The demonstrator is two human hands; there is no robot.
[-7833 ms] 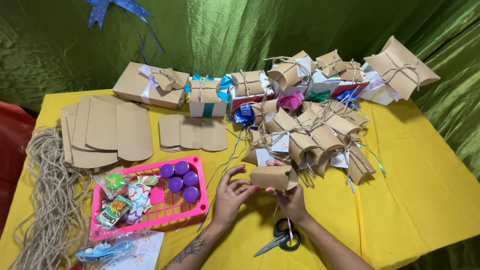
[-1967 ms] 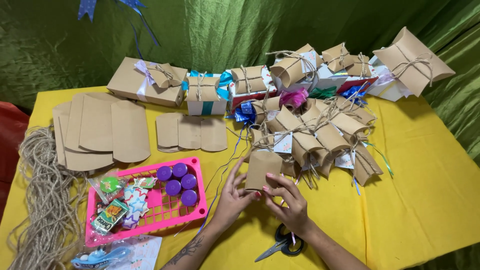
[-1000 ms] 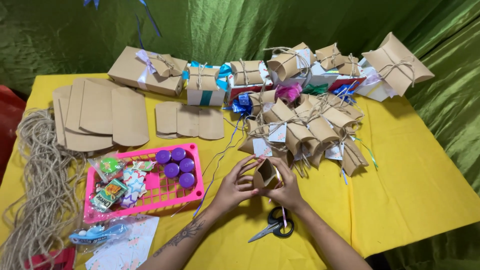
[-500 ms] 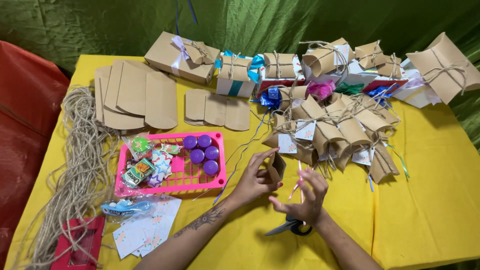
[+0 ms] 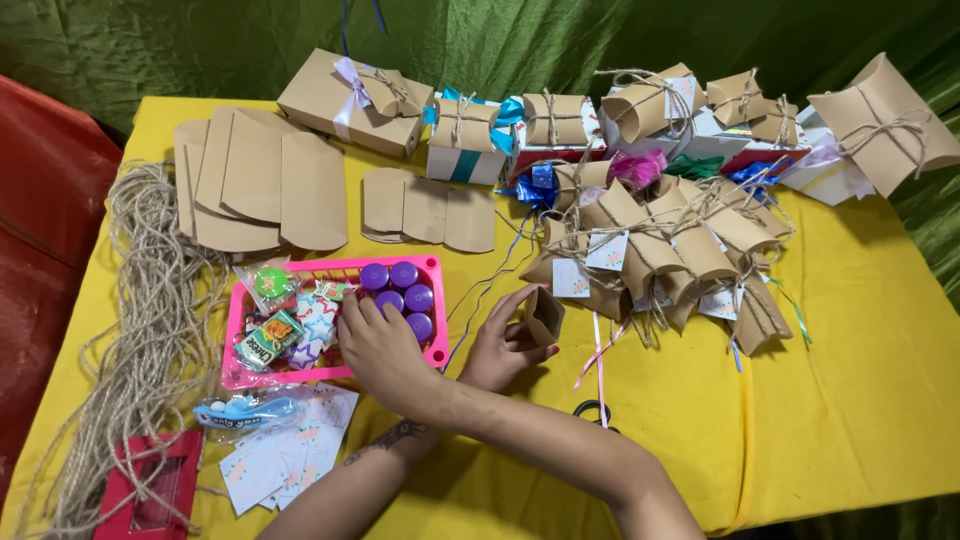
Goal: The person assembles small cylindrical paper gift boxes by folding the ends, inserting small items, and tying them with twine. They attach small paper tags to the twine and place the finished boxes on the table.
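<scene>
My arms are crossed. My left hand [image 5: 505, 345] holds a small open-ended brown card pillow box [image 5: 545, 314] upright on the yellow tablecloth [image 5: 850, 380]. My right hand [image 5: 378, 345] reaches across to the pink plastic basket [image 5: 340, 372]. Its fingers rest, spread, on the star-patterned packets [image 5: 312, 330], beside several purple round lids [image 5: 400, 288]. I cannot see anything gripped in it. Wrapped sweets [image 5: 268, 338] lie at the basket's left end.
A heap of finished twine-tied pillow boxes with tags [image 5: 660, 250] lies to the right. Bigger gift boxes [image 5: 350, 95] line the back. Flat card blanks [image 5: 260, 185], a twine bundle [image 5: 140, 330], paper tags [image 5: 285, 455], a red box [image 5: 140, 490] and scissors [image 5: 592, 410] are around.
My right hand has left the small box and crossed over my left arm to the pink basket. My left hand alone now holds the box. The view shifted left.
</scene>
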